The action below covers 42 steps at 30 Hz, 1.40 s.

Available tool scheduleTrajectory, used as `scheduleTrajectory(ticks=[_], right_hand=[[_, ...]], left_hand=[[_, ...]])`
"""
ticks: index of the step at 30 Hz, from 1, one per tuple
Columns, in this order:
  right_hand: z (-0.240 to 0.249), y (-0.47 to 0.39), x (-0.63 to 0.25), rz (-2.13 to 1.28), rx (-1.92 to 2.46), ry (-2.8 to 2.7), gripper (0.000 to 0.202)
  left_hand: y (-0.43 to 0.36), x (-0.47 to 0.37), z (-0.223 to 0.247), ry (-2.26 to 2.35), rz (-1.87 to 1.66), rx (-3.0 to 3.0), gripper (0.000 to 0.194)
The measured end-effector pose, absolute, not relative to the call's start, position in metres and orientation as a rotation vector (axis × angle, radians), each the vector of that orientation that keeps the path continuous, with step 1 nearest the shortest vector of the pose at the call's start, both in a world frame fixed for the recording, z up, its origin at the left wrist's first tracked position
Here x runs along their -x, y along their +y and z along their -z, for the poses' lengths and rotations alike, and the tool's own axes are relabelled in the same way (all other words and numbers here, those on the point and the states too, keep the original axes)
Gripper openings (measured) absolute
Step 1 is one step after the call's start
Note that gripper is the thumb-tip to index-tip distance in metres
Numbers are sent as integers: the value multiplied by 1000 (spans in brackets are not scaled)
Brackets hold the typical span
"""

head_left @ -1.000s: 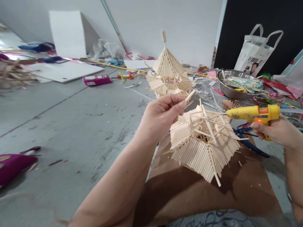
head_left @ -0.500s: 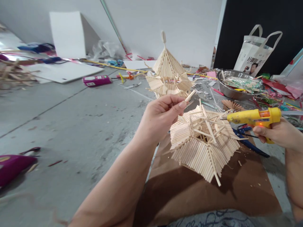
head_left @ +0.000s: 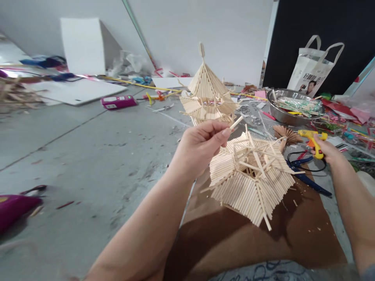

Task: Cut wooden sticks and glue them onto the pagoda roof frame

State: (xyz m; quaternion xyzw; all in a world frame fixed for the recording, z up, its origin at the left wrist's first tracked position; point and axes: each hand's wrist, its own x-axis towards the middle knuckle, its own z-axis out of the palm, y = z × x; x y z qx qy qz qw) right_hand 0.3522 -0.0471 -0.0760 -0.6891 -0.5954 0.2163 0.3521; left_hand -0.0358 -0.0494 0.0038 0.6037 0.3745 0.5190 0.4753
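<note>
My left hand (head_left: 205,146) pinches a short wooden stick (head_left: 236,122) between thumb and fingers, above the left rim of a star-shaped stick roof (head_left: 240,191). That roof has sloping panels of sticks laid side by side and an open frame of sticks at its centre. Off to the right, my right hand (head_left: 325,148) is closed round the handle of a yellow hot glue gun (head_left: 313,138), whose nozzle points left. Behind my left hand stands a taller stick pavilion (head_left: 208,84) with a pointed top.
Blue-handled pliers (head_left: 312,183) lie right of the roof, by a folded brown paper fan (head_left: 285,134). A metal bowl (head_left: 281,114) holds sticks and plastic wrapping. Behind it stands a white bag (head_left: 310,70). Brown board (head_left: 263,249) lies underneath; a purple device (head_left: 118,102) is on the floor.
My right hand has moved the glue gun away from the roof, back and lower at the right. My left hand keeps the stick in nearly the same place.
</note>
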Motion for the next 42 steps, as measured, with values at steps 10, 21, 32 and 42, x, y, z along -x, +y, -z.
scheduleTrajectory(ticks=[10, 21, 32, 42], right_hand=[[53, -31, -322, 82, 2502, -1410, 44], [-40, -84, -172, -509, 1307, -1931, 20], [-35, -78, -176, -840, 1151, -1853, 15], [-9, -52, -212, -1018, 1306, -1623, 16]], left_hand=[[-60, 30, -11, 1025, -1148, -1692, 16], [-76, 24, -5, 994, -1137, -1928, 25], [-78, 23, -4, 1006, -1109, -2078, 25], [-74, 29, -12, 1099, -1031, -2310, 19]])
